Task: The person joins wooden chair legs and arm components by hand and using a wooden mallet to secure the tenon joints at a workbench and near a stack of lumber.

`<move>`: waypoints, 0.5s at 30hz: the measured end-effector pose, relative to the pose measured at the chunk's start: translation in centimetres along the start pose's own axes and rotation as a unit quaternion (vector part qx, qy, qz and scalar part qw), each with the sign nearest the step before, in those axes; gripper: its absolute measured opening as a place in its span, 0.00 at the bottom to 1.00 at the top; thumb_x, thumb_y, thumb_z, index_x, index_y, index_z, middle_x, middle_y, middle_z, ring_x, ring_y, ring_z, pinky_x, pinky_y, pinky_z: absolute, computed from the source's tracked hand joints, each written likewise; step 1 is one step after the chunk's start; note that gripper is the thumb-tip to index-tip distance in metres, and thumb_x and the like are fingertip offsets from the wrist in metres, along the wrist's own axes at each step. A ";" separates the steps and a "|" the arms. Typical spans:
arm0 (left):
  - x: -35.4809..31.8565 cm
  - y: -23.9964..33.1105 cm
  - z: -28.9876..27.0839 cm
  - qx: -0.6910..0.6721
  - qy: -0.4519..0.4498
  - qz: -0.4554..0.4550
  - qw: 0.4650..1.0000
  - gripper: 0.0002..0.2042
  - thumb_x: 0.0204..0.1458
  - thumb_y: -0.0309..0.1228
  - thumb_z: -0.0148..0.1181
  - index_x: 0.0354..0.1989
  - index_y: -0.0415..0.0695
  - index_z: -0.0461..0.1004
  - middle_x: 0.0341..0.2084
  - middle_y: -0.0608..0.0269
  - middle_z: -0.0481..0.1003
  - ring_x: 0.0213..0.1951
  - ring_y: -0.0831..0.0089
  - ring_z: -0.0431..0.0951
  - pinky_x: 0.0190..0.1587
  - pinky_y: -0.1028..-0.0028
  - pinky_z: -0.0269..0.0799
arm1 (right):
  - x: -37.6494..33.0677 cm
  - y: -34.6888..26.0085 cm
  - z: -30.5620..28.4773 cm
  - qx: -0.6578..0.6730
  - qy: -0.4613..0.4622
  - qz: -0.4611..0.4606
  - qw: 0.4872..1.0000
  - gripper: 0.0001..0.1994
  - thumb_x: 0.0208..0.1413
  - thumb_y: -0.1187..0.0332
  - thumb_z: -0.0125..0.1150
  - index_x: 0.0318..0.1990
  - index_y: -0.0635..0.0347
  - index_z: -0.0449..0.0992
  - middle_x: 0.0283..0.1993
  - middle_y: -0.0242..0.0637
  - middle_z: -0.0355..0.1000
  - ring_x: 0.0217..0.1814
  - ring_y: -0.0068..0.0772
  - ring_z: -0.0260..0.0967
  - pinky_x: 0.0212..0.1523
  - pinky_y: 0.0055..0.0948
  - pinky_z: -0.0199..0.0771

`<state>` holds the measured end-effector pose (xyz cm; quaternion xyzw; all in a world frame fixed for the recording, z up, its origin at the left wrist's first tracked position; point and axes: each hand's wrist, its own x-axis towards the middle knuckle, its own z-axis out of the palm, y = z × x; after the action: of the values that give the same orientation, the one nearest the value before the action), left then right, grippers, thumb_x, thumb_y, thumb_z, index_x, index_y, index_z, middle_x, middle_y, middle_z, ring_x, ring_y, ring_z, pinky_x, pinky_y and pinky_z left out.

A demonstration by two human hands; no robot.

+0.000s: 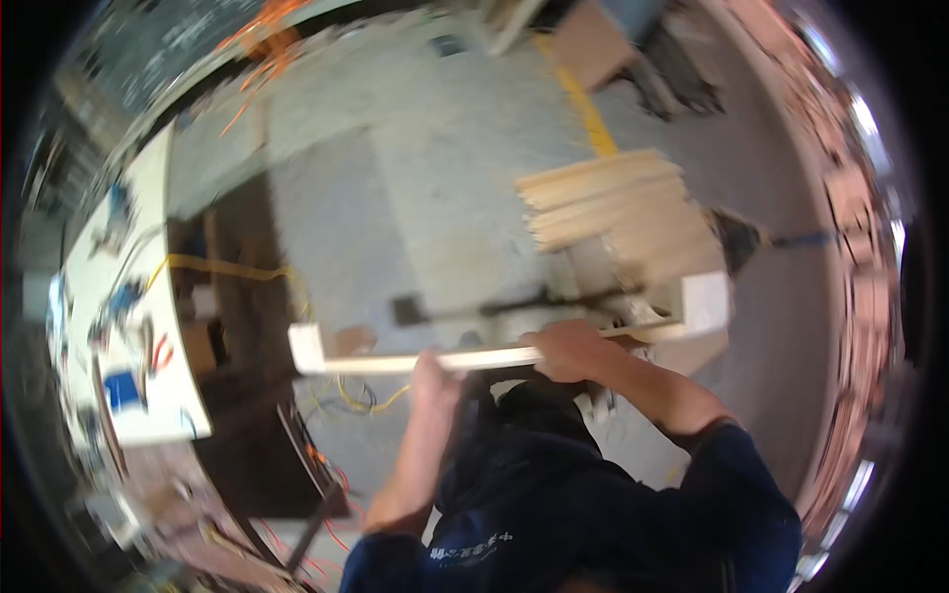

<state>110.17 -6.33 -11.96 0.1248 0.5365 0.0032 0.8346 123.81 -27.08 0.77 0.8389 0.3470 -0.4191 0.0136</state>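
Note:
A long, pale wooden piece (395, 364) spans the space before my body, with a white block-like part at its left end (306, 348) and another at its right end (704, 302). My left hand (432, 381) is closed around its middle. Farther right along the same piece, my right hand (568, 350) grips it from above. Motion blurs the fingers of both hands. The piece is held off the floor, and its right end overlaps a stack of wooden boards in the picture.
At the left stands a white-topped table (148, 296) with red-handled pliers (161, 352) and a blue item (124, 390) on it. Pale wooden strips (603, 198) are stacked at the right. A yellow cable (217, 264) runs off the table, and red cables (336, 539) lie low left.

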 end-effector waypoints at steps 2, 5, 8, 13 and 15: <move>5.8 0.4 -2.2 -0.074 -0.022 0.050 0.996 0.09 0.63 0.31 0.51 0.47 0.40 0.68 0.40 0.51 0.74 0.44 0.56 0.79 0.40 0.55 0.76 | 1.7 0.4 -3.9 -0.010 0.038 -0.092 0.995 0.20 0.53 0.64 0.58 0.55 0.52 0.76 0.45 0.50 0.79 0.49 0.59 0.76 0.49 0.55 0.76; 5.9 3.3 1.6 -0.096 0.019 0.105 0.990 0.07 0.59 0.27 0.55 0.40 0.37 0.70 0.30 0.53 0.75 0.32 0.58 0.80 0.27 0.62 0.74 | 3.2 4.4 -7.2 -0.030 0.006 -0.107 0.994 0.27 0.51 0.62 0.61 0.61 0.50 0.73 0.52 0.51 0.77 0.55 0.57 0.74 0.55 0.49 0.75; 3.3 6.8 5.7 -0.062 0.067 0.208 0.974 0.07 0.52 0.22 0.58 0.37 0.33 0.71 0.26 0.54 0.74 0.26 0.65 0.77 0.23 0.64 0.69 | 5.4 8.6 -7.4 -0.021 -0.008 -0.138 0.990 0.25 0.52 0.63 0.63 0.60 0.52 0.73 0.50 0.51 0.77 0.54 0.56 0.74 0.54 0.50 0.75; -3.8 12.1 7.9 0.032 0.159 0.426 0.890 0.10 0.40 0.19 0.61 0.32 0.31 0.68 0.23 0.58 0.72 0.23 0.68 0.74 0.25 0.65 0.72 | 12.4 6.6 -6.9 0.031 -0.028 -0.229 0.972 0.19 0.54 0.64 0.62 0.53 0.55 0.72 0.46 0.54 0.75 0.51 0.62 0.72 0.51 0.51 0.73; -4.2 12.6 6.2 0.022 0.210 0.416 0.885 0.15 0.41 0.21 0.61 0.36 0.32 0.64 0.24 0.57 0.72 0.23 0.66 0.75 0.26 0.64 0.74 | 14.9 4.1 -5.3 -0.004 -0.061 -0.233 0.971 0.19 0.54 0.64 0.61 0.53 0.58 0.71 0.46 0.56 0.74 0.51 0.65 0.71 0.51 0.51 0.72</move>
<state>115.52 4.02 -3.08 0.3517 0.5976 0.3643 0.6217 135.99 -20.05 -7.51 0.7077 0.5331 -0.4598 -0.0595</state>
